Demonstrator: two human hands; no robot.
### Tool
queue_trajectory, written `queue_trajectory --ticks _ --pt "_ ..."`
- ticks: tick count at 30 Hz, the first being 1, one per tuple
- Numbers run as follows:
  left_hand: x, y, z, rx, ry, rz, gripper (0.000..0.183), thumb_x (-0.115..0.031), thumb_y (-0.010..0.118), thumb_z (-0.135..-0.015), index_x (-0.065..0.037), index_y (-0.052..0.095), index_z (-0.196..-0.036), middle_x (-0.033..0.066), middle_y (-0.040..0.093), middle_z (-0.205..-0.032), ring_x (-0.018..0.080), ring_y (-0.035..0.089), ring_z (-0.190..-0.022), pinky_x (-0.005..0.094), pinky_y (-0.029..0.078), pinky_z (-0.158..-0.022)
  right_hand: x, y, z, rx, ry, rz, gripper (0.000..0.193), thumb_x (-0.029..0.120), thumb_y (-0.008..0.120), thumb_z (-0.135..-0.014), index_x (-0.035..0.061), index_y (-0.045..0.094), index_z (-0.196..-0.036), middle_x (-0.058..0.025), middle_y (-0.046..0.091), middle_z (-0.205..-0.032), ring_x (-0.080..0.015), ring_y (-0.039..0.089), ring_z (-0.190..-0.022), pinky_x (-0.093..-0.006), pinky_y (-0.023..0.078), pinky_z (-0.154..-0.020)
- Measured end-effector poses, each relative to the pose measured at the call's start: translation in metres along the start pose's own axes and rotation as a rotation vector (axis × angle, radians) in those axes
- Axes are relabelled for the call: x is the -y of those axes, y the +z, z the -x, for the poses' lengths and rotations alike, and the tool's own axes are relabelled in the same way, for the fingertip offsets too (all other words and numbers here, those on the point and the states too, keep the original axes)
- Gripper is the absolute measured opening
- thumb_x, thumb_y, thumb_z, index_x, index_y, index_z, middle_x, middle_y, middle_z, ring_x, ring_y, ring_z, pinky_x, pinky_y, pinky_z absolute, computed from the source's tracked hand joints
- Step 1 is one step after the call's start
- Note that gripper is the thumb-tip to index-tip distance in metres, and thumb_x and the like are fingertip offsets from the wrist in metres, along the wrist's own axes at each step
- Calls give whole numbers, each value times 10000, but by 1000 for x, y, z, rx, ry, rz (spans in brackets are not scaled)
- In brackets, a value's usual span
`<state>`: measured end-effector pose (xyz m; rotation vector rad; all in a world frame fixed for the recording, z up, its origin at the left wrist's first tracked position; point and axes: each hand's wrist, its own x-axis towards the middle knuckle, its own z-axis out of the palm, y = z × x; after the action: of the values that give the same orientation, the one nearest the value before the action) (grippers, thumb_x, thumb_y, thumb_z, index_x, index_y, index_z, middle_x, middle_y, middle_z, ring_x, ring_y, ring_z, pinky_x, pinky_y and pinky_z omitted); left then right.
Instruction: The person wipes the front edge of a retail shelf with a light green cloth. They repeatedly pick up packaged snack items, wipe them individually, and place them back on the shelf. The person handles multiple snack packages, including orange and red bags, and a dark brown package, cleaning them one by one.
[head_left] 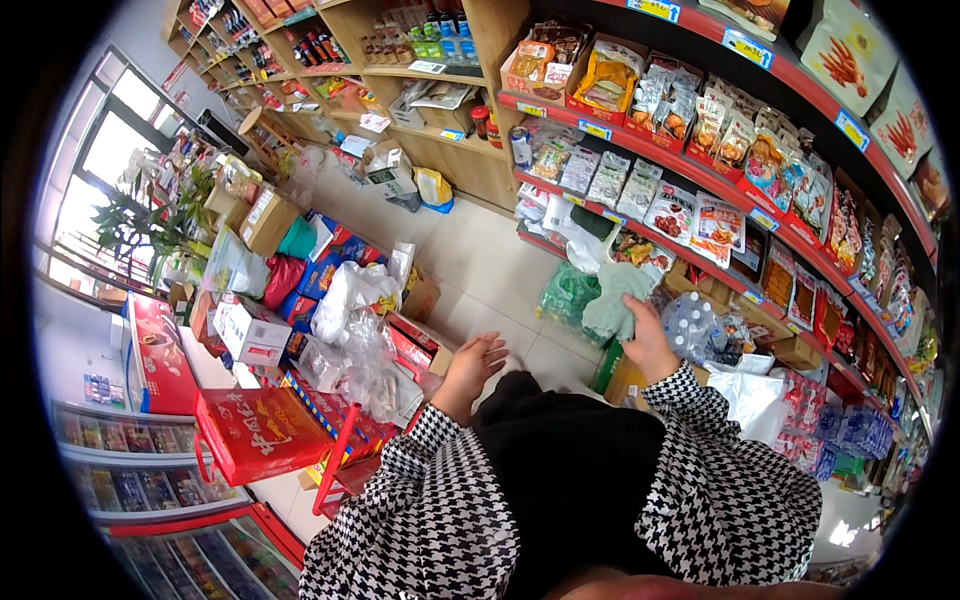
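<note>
My right hand (651,342) is closed on a pale green cloth (612,302), which hangs from my fingers in front of the lower shelf. Just behind the cloth sits a green plastic bag (566,297). My left hand (476,368) is held out over the floor with its fingers stretched, and nothing is in it. Nearest to that hand are an opened red and brown carton (425,345) and a heap of clear plastic wrap (355,365). Packs of clear bottles (690,325) stand to the right of my right hand.
Red-edged shelves (640,150) full of packaged snacks run along the right. A wooden shelf unit (470,160) stands ahead. At left are piled boxes, a red gift box (262,432), a red metal frame (338,458) and glass-topped display cases (130,480). The tiled floor (480,265) runs between.
</note>
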<state>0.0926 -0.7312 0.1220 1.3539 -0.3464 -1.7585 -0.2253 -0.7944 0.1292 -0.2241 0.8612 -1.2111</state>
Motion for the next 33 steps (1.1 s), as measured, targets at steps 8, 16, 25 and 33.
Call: queue_trajectory --ticks 8,16,25,33 --pt "-70 -14 -125 7 41 31 305 -271 540 -957 -83 545 -1196 54 589 -1081 214 578 -1010 372 468 -893 13 -16 -39 -127 -159 61 302 102 600 -918 8 559 -1202 -91 648 -1117 -225 646 -1002 -371 538 -845" --pt "-203 56 -239 298 2 -175 298 -207 562 -946 -65 554 -1208 76 592 -1148 218 590 -1047 359 486 -895 2 -2 -107 -347 -834 1160 322 133 592 -906 49 556 -1215 -104 634 -1100 -245 634 -994 -346 514 -845" --pt "-303 62 -338 299 118 -404 280 -249 576 -938 -60 581 -1145 48 621 -1069 177 607 -983 322 495 -833 -11 150 -216 -226 -398 194 329 119 568 -927 27 528 -1241 -72 613 -1160 -199 611 -1058 -372 506 -878" --pt "-348 127 -372 346 315 -471 267 -209 531 -977 -44 606 -1174 32 637 -1049 144 607 -963 289 495 -820 21 144 -214 -305 -355 -58 326 116 559 -938 33 517 -1251 -89 626 -1146 -240 630 -1036 -398 521 -869"
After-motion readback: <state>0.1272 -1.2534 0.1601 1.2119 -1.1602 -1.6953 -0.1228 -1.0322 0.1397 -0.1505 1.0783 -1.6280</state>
